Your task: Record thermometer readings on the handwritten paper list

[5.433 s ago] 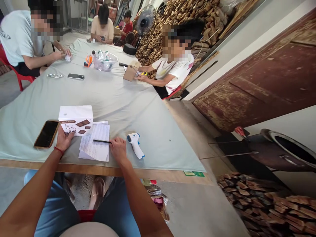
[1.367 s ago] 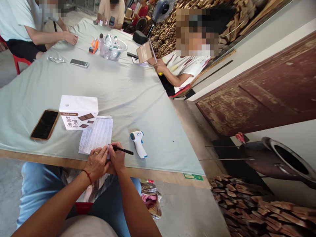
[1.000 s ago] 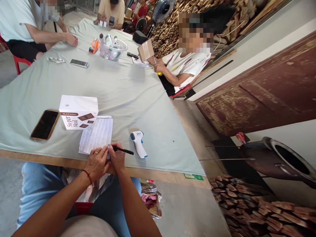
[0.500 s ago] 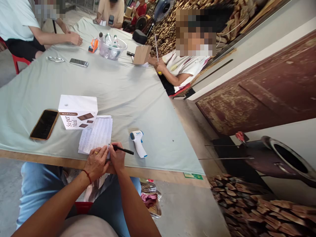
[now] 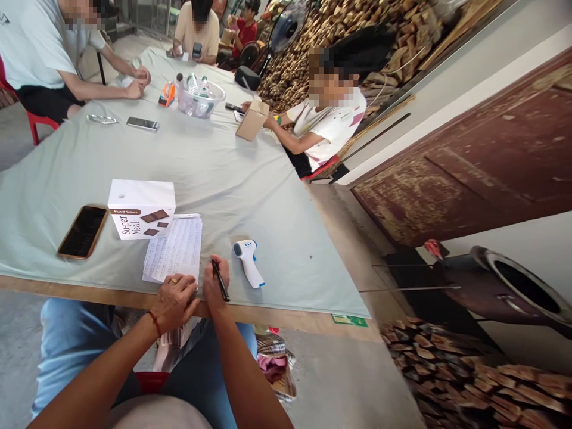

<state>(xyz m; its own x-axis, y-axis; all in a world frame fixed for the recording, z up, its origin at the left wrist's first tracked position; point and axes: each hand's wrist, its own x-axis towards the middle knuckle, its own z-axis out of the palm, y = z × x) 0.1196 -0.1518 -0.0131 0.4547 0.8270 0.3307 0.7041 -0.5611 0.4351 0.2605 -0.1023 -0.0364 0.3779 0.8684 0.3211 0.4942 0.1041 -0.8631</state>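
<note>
My right hand (image 5: 216, 281) is closed around a black pen (image 5: 220, 280), which slants down toward the table's near edge. It rests just right of several handwritten sheets of paper (image 5: 179, 247). On the lower edge of those sheets lies my left hand (image 5: 175, 301), its fingers spread and laid down, with a ring on one finger. A white box (image 5: 142, 208) printed "Super Meal" stands at the top of the papers, touching or overlapping them. To the right of my right hand is a white and blue infrared thermometer (image 5: 248, 263).
A phone in a brown case (image 5: 83, 232) lies left of the box. Farther off are another phone (image 5: 142, 123), a clear basin of bottles (image 5: 201, 98), an orange tape dispenser (image 5: 167, 95) and a cardboard box (image 5: 252, 121) at a seated person's hands. Firewood (image 5: 469, 381) lies on the floor.
My right hand has drawn back from the paper and the pen has swung to point toward me. My left hand's fingers have spread. Across the table, a person has tilted the cardboard box.
</note>
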